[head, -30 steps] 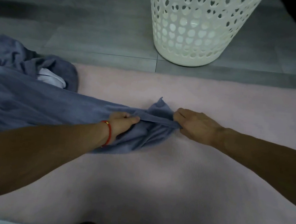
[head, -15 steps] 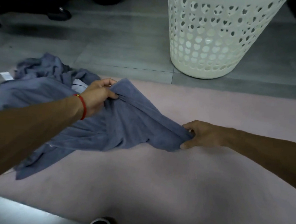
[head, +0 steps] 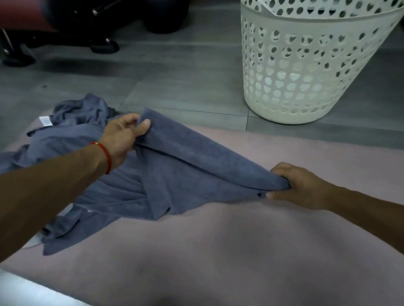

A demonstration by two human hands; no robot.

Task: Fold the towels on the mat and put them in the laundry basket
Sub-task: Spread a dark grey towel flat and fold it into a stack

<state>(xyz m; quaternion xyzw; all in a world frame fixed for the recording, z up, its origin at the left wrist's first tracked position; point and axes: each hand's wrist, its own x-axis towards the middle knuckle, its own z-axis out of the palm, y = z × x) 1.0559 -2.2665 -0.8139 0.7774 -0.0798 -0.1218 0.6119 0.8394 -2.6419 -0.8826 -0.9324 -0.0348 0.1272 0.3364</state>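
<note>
White tag (head: pixel 45 121) on the far left edge of the blue towel (head: pixel 195 157): no writing can be made out; too small and blurred.
Small pale mark (head: pixel 89 211) on the near hem of the towel: may be print, but not legible.
Laundry basket (head: pixel 295 70): heart-shaped holes only, no lettering visible.
Red wristband (head: pixel 104 154): no readable text.

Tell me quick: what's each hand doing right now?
Left hand: closed, pinching one end of the blue towel.
Right hand: closed, gripping the towel's other end.
</note>
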